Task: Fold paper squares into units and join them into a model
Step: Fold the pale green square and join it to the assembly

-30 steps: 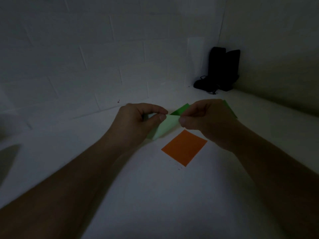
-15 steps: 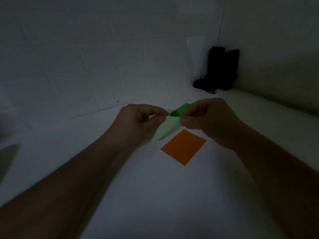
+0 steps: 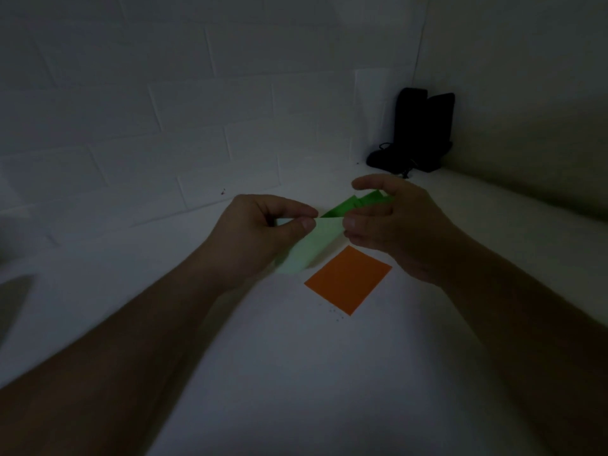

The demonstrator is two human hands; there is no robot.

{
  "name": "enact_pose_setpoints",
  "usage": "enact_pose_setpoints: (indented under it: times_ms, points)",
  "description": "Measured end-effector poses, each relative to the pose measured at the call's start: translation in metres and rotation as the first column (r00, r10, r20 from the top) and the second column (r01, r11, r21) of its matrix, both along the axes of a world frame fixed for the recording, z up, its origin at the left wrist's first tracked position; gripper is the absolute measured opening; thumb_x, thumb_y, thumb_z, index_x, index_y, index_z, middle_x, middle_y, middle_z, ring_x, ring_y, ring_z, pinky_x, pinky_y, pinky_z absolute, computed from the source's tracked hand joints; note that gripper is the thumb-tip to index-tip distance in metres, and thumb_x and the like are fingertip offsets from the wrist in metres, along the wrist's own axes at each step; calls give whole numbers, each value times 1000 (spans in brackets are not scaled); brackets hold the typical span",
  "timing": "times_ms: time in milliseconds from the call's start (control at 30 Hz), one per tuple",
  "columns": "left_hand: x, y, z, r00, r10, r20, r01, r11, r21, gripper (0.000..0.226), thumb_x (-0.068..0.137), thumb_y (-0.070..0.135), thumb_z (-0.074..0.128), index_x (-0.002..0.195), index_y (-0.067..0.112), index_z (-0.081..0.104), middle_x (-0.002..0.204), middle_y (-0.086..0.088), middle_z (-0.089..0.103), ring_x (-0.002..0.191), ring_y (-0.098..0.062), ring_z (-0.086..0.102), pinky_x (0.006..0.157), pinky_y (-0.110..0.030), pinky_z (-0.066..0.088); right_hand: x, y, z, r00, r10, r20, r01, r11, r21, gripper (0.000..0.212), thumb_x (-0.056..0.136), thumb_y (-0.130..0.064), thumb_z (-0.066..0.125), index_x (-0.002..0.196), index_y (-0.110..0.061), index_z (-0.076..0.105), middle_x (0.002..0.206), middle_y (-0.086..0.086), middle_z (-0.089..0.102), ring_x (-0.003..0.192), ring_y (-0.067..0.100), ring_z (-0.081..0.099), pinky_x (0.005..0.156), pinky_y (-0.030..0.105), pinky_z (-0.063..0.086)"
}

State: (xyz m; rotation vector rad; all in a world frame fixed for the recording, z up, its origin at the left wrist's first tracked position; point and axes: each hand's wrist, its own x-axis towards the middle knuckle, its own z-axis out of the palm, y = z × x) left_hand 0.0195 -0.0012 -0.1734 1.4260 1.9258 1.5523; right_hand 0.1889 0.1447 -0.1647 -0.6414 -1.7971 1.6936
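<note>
A partly folded green paper unit (image 3: 316, 243) hangs above the white table, its pale underside toward me and a darker green flap sticking up to the right. My left hand (image 3: 263, 232) pinches its upper left edge between thumb and forefinger. At its right end my right hand (image 3: 394, 225) holds the paper with thumb and lower fingers, the forefinger lifted off and arched above the dark flap. An orange paper square (image 3: 348, 279) lies flat on the table just below the hands.
The white table (image 3: 296, 373) meets a white brick wall behind and a plain wall at the right. A black object with cords (image 3: 418, 133) stands in the far right corner. Small specks lie near the orange square.
My right forefinger has lifted off the fold and the right hand has opened upward, which shows more of the dark green flap. The left hand keeps its pinch.
</note>
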Motion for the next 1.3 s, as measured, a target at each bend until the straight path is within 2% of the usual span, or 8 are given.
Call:
enact_pose_setpoints:
  times_ms: [100, 367, 433, 700, 833, 1067, 1167, 1300]
  points:
    - [1, 0, 0, 996, -17, 85, 14, 1000, 27, 14, 90, 14, 76, 96, 25, 81, 95, 2, 80, 91, -24, 76, 89, -52, 61, -4, -6, -1, 999, 51, -12, -52, 993, -106, 59, 81, 6, 76, 129, -20, 55, 100, 19, 75, 93, 31, 76, 81, 40, 62]
    - [2, 1, -1, 989, -46, 142, 43, 999, 23, 14, 91, 11, 74, 95, 22, 81, 96, 0, 80, 93, -32, 76, 89, -55, 60, -7, -11, -4, 1000, 17, 5, -16, 996, -92, 58, 78, 8, 78, 126, -17, 59, 102, 27, 72, 89, 34, 76, 80, 45, 63]
    - [2, 2, -1, 988, -49, 147, 46, 999, 27, 13, 91, 11, 74, 97, 21, 81, 97, 0, 80, 93, -31, 76, 88, -51, 62, -7, -10, -5, 1000, 24, -9, -25, 993, -111, 59, 78, 9, 78, 127, -18, 59, 104, 31, 70, 91, 36, 75, 81, 47, 62]
    - [2, 3, -3, 981, -48, 186, 37, 998, 59, 16, 91, 6, 73, 93, 20, 79, 90, 3, 80, 83, -13, 75, 75, -25, 60, -6, -7, -1, 997, 14, -78, -28, 984, -178, 53, 87, 8, 69, 132, -16, 57, 91, 12, 72, 85, 26, 73, 83, 40, 61]
    - [0, 2, -2, 980, -59, 191, 50, 997, 50, 14, 92, 7, 72, 97, 18, 80, 95, 1, 80, 90, -17, 76, 79, -29, 61, -2, -4, 2, 995, 19, -95, -39, 975, -217, 49, 89, 6, 66, 132, -17, 58, 106, 20, 68, 83, 27, 71, 85, 42, 61]
    - [0, 2, -2, 984, -38, 177, 33, 999, 32, 12, 92, 9, 74, 98, 18, 80, 95, 2, 80, 90, -16, 76, 77, -28, 61, -4, -3, -2, 998, -14, -67, 3, 986, -164, 62, 90, 7, 65, 145, -18, 50, 87, 12, 76, 86, 27, 76, 85, 41, 61]
    - [1, 2, -2, 987, -15, 161, 7, 999, 51, 13, 92, 9, 74, 97, 18, 80, 92, 3, 80, 86, -12, 76, 73, -22, 58, -6, -9, -1, 999, -8, -48, -1, 983, -186, 70, 88, 0, 71, 149, -21, 44, 101, 14, 70, 92, 32, 75, 80, 40, 62]
    - [5, 3, -2, 973, -61, 224, 45, 996, 73, 12, 92, 6, 72, 98, 13, 79, 96, -3, 80, 91, -21, 77, 77, -31, 62, -13, -21, -6, 997, 72, -24, -75, 979, -190, 74, 85, -2, 75, 148, -23, 42, 123, 15, 63, 97, 31, 74, 78, 41, 63]
